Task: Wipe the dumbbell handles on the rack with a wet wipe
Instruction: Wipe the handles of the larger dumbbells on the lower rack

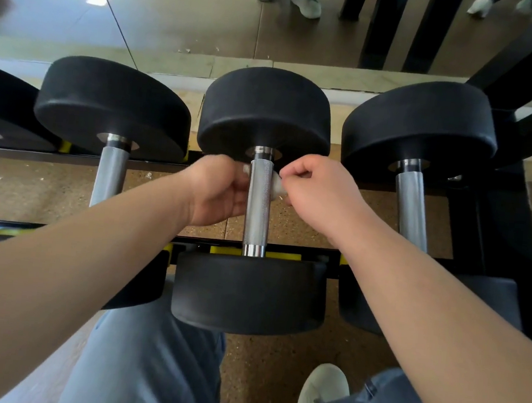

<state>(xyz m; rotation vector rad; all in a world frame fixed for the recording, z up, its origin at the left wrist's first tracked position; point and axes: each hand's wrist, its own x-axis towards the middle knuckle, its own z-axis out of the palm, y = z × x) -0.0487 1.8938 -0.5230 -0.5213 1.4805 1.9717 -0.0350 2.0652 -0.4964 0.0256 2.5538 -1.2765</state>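
Pinching a crumpled white wet wipe point(275, 186), the left hand point(216, 193) and right hand point(320, 193) flank the knurled chrome handle point(258, 200) of the middle black round-headed dumbbell point(266, 113). Both hands have curled fingers, each closed on a bit of wipe. White shows on both sides of the bar near its far end; the stretch between is hidden behind the handle. The front face of the bar is bare.

The dumbbell lies across the black rack rail with yellow pads point(282, 255), near head toward the person. A second black dumbbell point(114, 105) sits just to the left, a third point(421, 122) just to the right, both on the same rack and untouched. Speckled brown floor point(273, 380) below. Blue jeans point(144, 368) and one white shoe point(321, 392) at bottom. Mirror point(178, 14) behind the rack.
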